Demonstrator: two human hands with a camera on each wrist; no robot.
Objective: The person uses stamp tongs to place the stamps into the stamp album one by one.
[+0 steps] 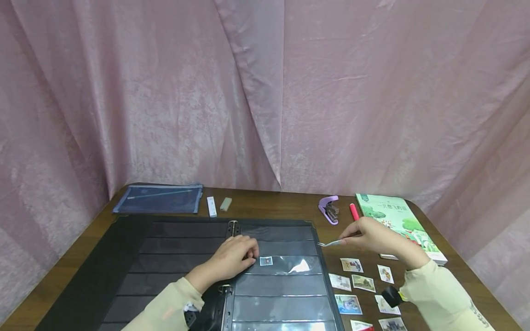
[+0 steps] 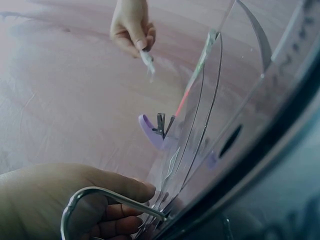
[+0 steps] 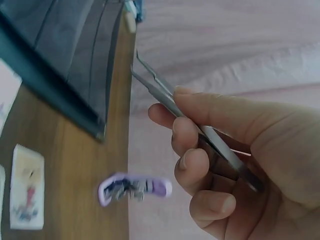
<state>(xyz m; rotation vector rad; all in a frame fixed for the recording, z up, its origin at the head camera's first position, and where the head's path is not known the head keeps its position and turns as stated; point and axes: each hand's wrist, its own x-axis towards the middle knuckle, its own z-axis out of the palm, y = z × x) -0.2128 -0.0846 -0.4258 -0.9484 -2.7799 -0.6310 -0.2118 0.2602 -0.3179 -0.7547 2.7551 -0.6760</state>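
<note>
An open stamp album (image 1: 285, 285) with black pages and clear pocket strips lies on the table. A small stamp (image 1: 266, 261) with a white border sits at a pocket of its right page. My left hand (image 1: 233, 258) rests on the album beside the centre rings, fingers loosely bent, fingertips just left of that stamp. In the left wrist view, a metal ring (image 2: 107, 192) passes in front of these fingers. My right hand (image 1: 364, 234) holds bent-tip tweezers (image 3: 167, 100) between thumb and fingers, above the album's right edge. The tweezer tips stand apart with nothing between them.
Several loose stamps (image 1: 363, 282) lie right of the album. Behind are a purple stapler (image 1: 328, 210), a red pen (image 1: 354, 212) and a green book (image 1: 397, 216). A blue zip pouch (image 1: 159, 199), a white strip (image 1: 211, 207) and an eraser (image 1: 226, 204) lie at the back left.
</note>
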